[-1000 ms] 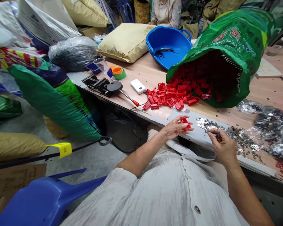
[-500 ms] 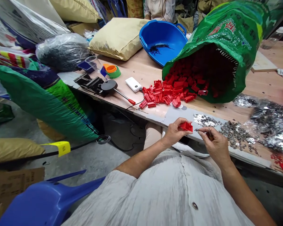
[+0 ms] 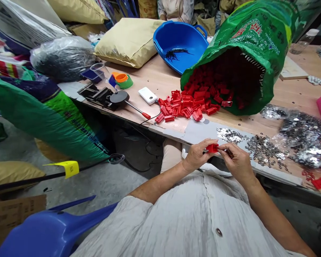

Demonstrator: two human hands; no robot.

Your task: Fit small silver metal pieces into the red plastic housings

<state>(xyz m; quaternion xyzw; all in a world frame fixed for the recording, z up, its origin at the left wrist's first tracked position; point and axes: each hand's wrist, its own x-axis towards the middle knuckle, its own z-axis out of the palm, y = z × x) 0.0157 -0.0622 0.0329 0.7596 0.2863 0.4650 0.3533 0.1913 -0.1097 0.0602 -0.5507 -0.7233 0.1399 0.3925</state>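
Observation:
My left hand [image 3: 197, 156] pinches a small red plastic clip [image 3: 212, 147] just in front of the table's near edge. My right hand [image 3: 235, 162] is closed beside it, fingertips pressed against the clip's right side and holding a small metal piece that I can barely make out. A heap of the same red clips [image 3: 186, 106] spills from a green sack [image 3: 246, 50] lying on its side on the table. Small shiny metal parts [image 3: 267, 151] are scattered to the right of my hands.
A blue basin [image 3: 179, 43], a white power bank [image 3: 147, 95], a black hand press with a red-tipped lever [image 3: 115, 98] and small cups [image 3: 121, 79] stand on the wooden table [image 3: 163, 80]. Filled sacks lean at the left. A blue chair [image 3: 56, 228] is near left. Another person sits at the far side.
My right hand left the metal parts and came in to meet the left hand; both hands drew closer to my body, and the metal piece now touches the red clip.

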